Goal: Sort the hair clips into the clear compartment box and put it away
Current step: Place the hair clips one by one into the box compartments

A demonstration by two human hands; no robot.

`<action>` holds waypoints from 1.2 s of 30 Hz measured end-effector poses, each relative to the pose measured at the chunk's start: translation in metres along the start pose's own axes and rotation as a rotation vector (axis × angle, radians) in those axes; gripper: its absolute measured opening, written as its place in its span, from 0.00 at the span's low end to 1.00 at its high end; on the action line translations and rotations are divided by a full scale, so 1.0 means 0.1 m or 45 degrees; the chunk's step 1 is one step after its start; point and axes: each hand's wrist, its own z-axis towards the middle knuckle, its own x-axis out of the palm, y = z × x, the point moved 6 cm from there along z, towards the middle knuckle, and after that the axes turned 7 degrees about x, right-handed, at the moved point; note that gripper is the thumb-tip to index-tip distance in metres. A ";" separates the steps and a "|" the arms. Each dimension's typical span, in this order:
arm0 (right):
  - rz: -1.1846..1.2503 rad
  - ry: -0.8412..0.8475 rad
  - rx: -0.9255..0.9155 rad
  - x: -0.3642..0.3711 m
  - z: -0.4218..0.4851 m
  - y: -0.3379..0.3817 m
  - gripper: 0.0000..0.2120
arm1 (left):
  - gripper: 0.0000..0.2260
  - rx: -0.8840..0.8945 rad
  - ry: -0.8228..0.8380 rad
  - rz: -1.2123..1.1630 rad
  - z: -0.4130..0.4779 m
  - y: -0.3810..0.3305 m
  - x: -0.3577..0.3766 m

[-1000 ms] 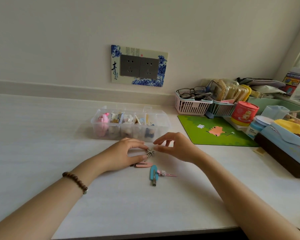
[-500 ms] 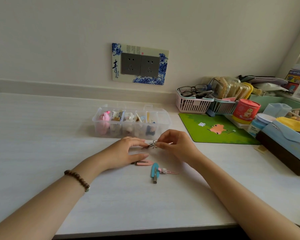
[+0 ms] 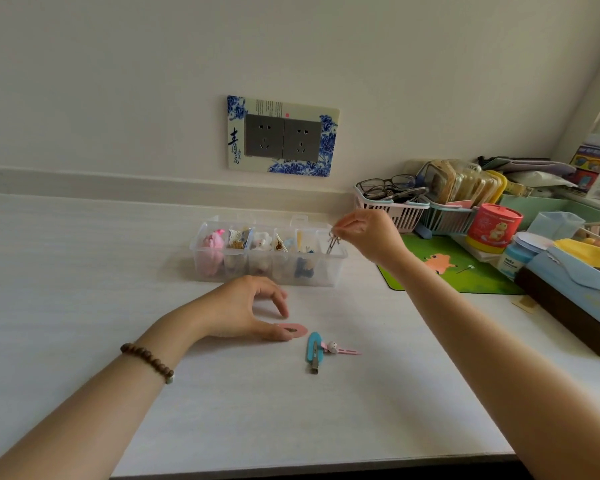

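Our right hand (image 3: 368, 233) pinched a small silver clip (image 3: 332, 243) by its top, letting it dangle over the rightmost compartment of the clear box (image 3: 267, 252), its lower end apparently already below the rim. Our left hand (image 3: 243, 308) rested on the white counter (image 3: 84, 271) with fingers curled and parted, the thumb touching a pink oval clip (image 3: 293, 329) but not closed on it, so that hand held nothing. At about four o'clock from the left hand lay a blue clip (image 3: 314, 349), and touching it on its three o'clock side a thin pink clip (image 3: 340, 350) with a little white figure. The box sat at twelve o'clock from the left hand, lid open, with the compartments to the left already holding clips; what the rightmost held we could not tell. At two o'clock, well apart, were a green mat (image 3: 454, 268) and two small baskets (image 3: 406, 211). We judged the step in hand to be dropping the silver clip into its compartment, with three clips left on the counter. The next move called for parting the right fingertips squarely over the opening, then gripping the pink oval clip.
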 end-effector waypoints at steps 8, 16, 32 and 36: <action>0.218 -0.095 -0.140 -0.01 -0.35 0.13 0.05 | 0.10 -0.030 -0.111 -0.114 0.00 0.03 0.00; 0.342 0.479 -0.017 0.49 -0.81 0.09 0.05 | 0.10 -0.031 -0.422 -0.438 0.03 0.00 0.01; 0.594 -0.215 0.053 -0.25 -0.29 -0.01 0.05 | 0.15 -0.017 -0.241 -0.410 0.09 0.03 0.12; 0.310 -0.179 0.054 -0.14 -0.05 -0.06 0.05 | 0.18 0.017 -0.172 -0.405 0.10 -0.01 0.15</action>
